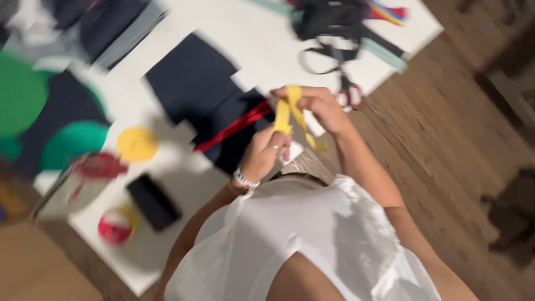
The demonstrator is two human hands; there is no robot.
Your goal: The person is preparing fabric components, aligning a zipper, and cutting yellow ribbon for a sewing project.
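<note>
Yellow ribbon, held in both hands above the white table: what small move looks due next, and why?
Probably drawing the yellow ribbon taut. The right hand pinches its upper loop, the left hand grips lower down, and a loose tail hangs slack between them. Blur hides any knot.

- The whole view is motion-blurred; edges are smeared.
- The dark strap bundle (334,28) at the far edge is cut off; its make-up cannot be told.
- The green shapes (22,95) run off the left edge.
- The yellow ribbon (290,114) partly vanishes inside the fingers of the left hand (264,153) and right hand (317,106).
- The red round thing (115,226) near left is too blurred to identify.
</note>
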